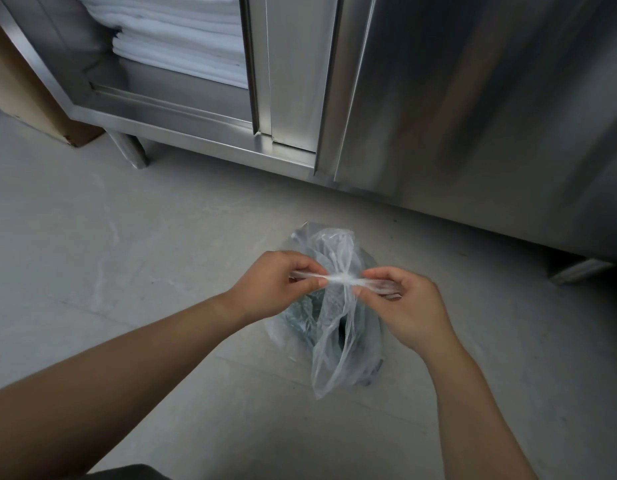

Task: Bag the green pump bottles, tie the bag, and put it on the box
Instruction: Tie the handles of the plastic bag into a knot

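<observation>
I am seeing a thin clear plastic bag (334,344) sitting on the grey floor (127,254) before a steel cabinet (456,116). Dark green shapes are showing dimly through its crinkled film. Left hand (279,285) and right hand (407,303) are each pinching a twisted bag handle, pulled taut between them.

Bag (338,327) on floor (127,254) before cabinet (438,98); towels (182,36) inside cabinet; box (19,88) left of cabinet.

We see a pale grey floor (127,258) and a steel cabinet (438,98) on short legs; its open part holds folded white towels (182,36). A brown cardboard box (19,98) stands at the left.
</observation>
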